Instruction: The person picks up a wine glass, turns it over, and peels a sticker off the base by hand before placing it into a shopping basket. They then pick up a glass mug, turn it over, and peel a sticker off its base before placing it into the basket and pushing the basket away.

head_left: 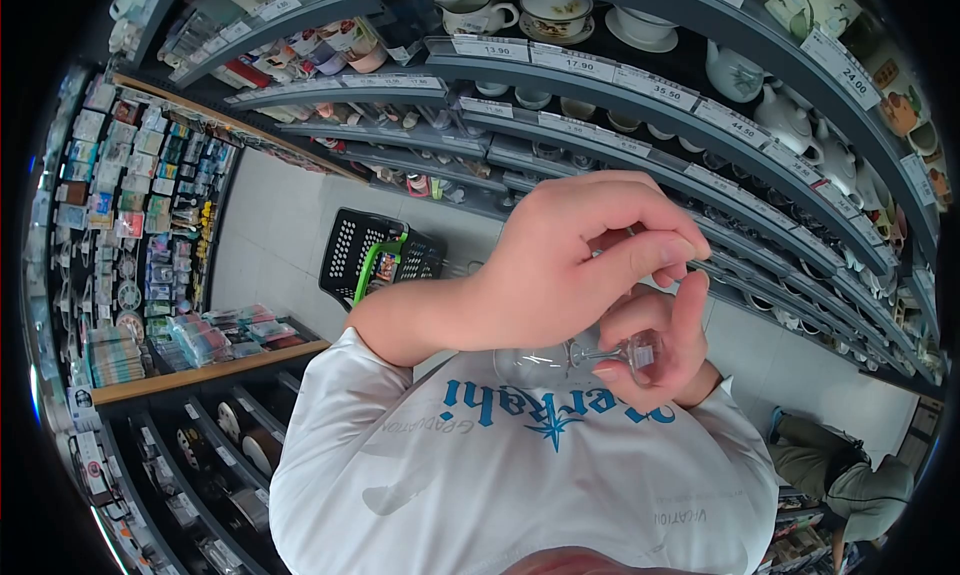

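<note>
A clear stemmed glass (533,363) lies on its side in front of my white shirt. Its bowl points left, and a pale sticker shows on its foot. My right hand (668,337) grips the glass around the stem and foot, with one finger raised. Above it, closer to the camera, is my left hand (600,245), closed with the thumb pressed toward the curled fingers. What the left hand pinches, if anything, is hidden. It partly covers the right hand and the glass.
Shelves of teapots (735,73), cups and glassware curve across the top and right. A black shopping basket (350,250) with a green handle stands on the tiled floor. Packaged goods (200,337) lie on a ledge at left. Another person (868,495) bends at lower right.
</note>
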Available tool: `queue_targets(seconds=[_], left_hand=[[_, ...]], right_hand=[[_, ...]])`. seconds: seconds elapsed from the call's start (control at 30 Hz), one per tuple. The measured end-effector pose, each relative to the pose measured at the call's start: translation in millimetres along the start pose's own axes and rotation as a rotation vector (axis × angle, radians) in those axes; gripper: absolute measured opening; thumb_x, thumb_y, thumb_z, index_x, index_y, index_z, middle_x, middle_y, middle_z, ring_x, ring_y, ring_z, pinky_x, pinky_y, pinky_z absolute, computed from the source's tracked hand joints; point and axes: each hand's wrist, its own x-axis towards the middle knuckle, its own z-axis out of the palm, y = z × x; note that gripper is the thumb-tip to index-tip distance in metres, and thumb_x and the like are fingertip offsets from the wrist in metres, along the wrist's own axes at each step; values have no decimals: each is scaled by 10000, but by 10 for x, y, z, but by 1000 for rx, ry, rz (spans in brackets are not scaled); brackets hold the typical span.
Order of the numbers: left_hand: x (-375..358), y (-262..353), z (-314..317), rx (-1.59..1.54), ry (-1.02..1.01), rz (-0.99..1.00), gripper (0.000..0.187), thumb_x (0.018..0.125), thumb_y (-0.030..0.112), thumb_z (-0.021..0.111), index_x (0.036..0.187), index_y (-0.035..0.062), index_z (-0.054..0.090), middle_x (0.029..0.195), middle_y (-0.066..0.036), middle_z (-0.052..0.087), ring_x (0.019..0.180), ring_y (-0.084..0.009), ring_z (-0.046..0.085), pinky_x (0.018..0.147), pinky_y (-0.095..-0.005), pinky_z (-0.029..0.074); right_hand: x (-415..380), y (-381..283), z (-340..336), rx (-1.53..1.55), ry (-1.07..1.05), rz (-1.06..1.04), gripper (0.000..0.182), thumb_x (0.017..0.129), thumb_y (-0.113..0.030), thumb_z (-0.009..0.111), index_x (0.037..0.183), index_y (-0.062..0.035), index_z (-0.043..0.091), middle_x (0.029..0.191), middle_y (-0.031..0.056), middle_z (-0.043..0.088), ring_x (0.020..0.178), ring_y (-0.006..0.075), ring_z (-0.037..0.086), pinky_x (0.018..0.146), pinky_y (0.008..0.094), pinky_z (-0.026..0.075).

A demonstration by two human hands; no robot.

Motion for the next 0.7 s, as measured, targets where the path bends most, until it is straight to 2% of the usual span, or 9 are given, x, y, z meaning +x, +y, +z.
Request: queue_targets(seconds=[0.03, 0.23, 0.27, 0.3, 0.43, 0.47, 0.53, 0.6, 0.7], left_hand=[[-12, 11, 5, -130, 7, -97, 148, 915, -43, 557, 1015, -25, 665, 911, -92, 627, 765, -123, 626, 601, -213, 486], [-24, 50, 11, -223, 31, -178, 148, 927, -28, 552, 1030, -32, 658, 908, -82, 619, 746, -113, 620, 600, -216, 487], [-18, 61, 9, -223, 32, -178, 148, 927, -28, 552, 1030, -32, 658, 908, -82, 619, 746, -113, 620, 600, -216, 487], [-14, 72, 5, -294, 41, -258, 139, 927, -13, 563, 1029, -31, 656, 871, -75, 620, 729, -112, 616, 590, -223, 482], [7, 60, -47, -442, 58, -490, 107, 921, 52, 608, 992, -20, 644, 767, -54, 618, 676, -106, 598, 547, -245, 459], [8, 37, -79, -442, 58, -490, 107, 921, 52, 608, 992, -20, 644, 767, -54, 618, 676, -106, 598, 547, -245, 459], [-9, -34, -136, -560, 95, -683, 102, 918, 93, 627, 946, -5, 633, 745, -47, 620, 648, -102, 588, 523, -249, 448], [-12, -65, -124, -546, 128, -650, 103, 917, 101, 632, 927, -1, 630, 764, -49, 624, 653, -103, 595, 517, -250, 448], [-11, -56, -94, -456, 159, -573, 99, 917, 98, 630, 924, -1, 631, 808, -58, 633, 674, -108, 610, 514, -249, 452]], right_hand=[[2, -2, 3, 0, 0, 1, 1072, 812, -32, 661, 1500, -13, -161, 881, 70, 581, 741, 176, 513, 709, 294, 421], [16, -4, 32, -29, 8, -17, 1046, 815, -44, 665, 1515, -19, -112, 870, 60, 575, 680, 158, 493, 702, 308, 400], [18, 17, 76, 0, 98, -59, 965, 782, -18, 689, 1490, 52, 36, 827, 58, 580, 662, 157, 500, 697, 335, 427], [21, 29, 102, 29, 188, -100, 897, 748, 8, 713, 1464, 124, 184, 784, 55, 584, 644, 155, 507, 691, 362, 453], [20, 32, 110, 50, 199, -111, 897, 740, 26, 710, 1467, 117, 191, 787, 63, 587, 620, 149, 497, 623, 333, 437], [4, 32, 119, 68, 210, -99, 901, 736, 36, 708, 1470, 111, 190, 787, 70, 588, 608, 146, 491, 581, 319, 415], [-9, 43, 129, 86, 221, -87, 905, 732, 46, 706, 1473, 106, 189, 787, 76, 589, 596, 143, 485, 539, 304, 393], [-8, 56, 133, 101, 233, -97, 912, 727, 56, 703, 1476, 103, 184, 787, 85, 590, 585, 139, 480, 491, 290, 351], [-3, 64, 127, 103, 229, -100, 921, 729, 55, 704, 1483, 91, 176, 787, 83, 589, 586, 138, 481, 494, 291, 355]])
